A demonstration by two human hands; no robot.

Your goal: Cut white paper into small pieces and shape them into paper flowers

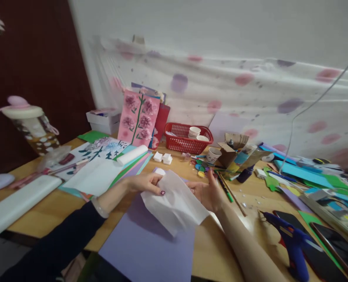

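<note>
A wooden table (226, 243) carries a purple sheet (144, 243) under both hands. Above it, a white paper (174, 203) is pinched at its top edge by the left hand (146, 183), thumb and fingers closed on it. The right hand (207, 192) lies open beside the paper's right edge, fingers spread. A blue glue gun (291, 239) lies well right of those fingers.

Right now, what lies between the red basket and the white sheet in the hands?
Head view: bare wood of the table lies between the red basket and the white sheet; small white blocks sit just left of that stretch.
</note>
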